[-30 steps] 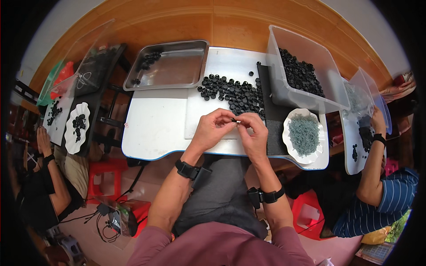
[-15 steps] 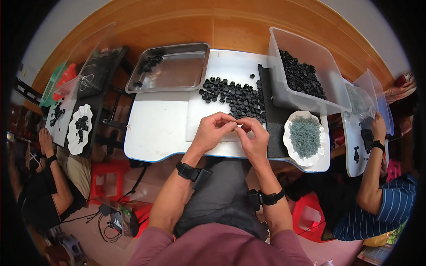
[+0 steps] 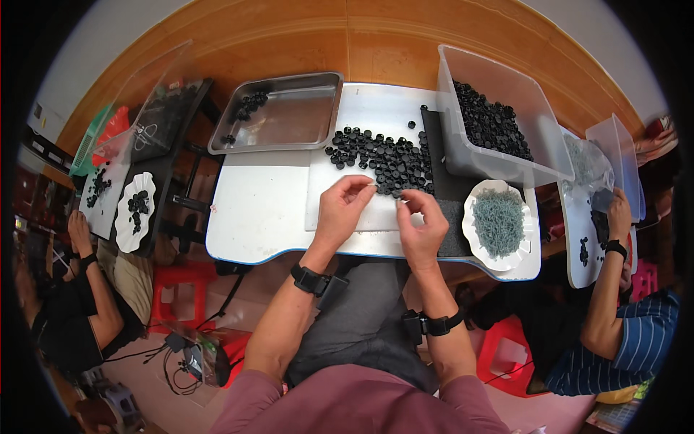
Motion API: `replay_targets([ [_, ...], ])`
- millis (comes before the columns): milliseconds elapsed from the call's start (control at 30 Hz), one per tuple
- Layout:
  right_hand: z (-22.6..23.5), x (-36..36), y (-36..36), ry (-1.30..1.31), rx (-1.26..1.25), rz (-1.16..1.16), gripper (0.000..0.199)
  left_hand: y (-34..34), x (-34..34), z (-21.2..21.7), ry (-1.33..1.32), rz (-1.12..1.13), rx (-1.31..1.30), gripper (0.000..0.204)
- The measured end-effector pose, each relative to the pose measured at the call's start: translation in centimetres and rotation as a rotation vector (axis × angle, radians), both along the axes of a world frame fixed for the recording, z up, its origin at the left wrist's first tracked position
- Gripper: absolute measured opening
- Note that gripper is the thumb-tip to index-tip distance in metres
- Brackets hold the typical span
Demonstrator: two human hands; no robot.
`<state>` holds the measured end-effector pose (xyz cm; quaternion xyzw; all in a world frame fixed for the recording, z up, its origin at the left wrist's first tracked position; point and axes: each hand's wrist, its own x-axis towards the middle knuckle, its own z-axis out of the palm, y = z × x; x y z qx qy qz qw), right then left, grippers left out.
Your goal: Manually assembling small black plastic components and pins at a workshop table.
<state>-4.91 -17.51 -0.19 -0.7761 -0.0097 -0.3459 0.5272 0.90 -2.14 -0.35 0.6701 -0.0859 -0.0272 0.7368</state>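
My left hand (image 3: 343, 211) hangs over the near part of the white board (image 3: 325, 189), its thumb and forefinger pinched. Whatever is between those fingertips is too small to name. A short distance to the right, my right hand (image 3: 424, 226) also has thumb and forefinger brought together; what they hold, if anything, cannot be made out. Just beyond both hands spreads a pile of small round black caps (image 3: 396, 165), some lying loose at its edges. Right of my right hand, a white scalloped dish (image 3: 530, 230) carries a heap of thin grey-green pieces (image 3: 499, 223).
A steel tray (image 3: 289, 134) with some black caps stands at the back left. At the back right, a clear plastic bin (image 3: 499, 165) holds many more, beside a dark mat (image 3: 452, 210). Co-workers sit at both sides; one's hand (image 3: 619, 215) is at the right table.
My hands, fingertips together before, have moved apart. The left has gone slightly left and up, the right slightly right. The view has shifted a little.
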Motion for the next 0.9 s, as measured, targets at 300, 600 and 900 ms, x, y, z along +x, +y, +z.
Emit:
replay_targets([
  [300, -1.5, 1.0, -0.6, 0.113, 0.386, -0.069, 0.019, 0.4, 0.9, 0.6, -0.355, 0.042, 0.614, 0.028],
  [600, -1.1, 0.9, -0.4, 0.151, 0.36, -0.048, 0.019, 1.7, 5.2, 2.1, -0.553, 0.142, 0.876, 0.027],
  [900, -1.0, 0.7, -0.5, 0.134, 0.359, -0.046, 0.019, -0.1, 4.8, 2.3, -0.626, 0.036, 1.016, 0.02],
])
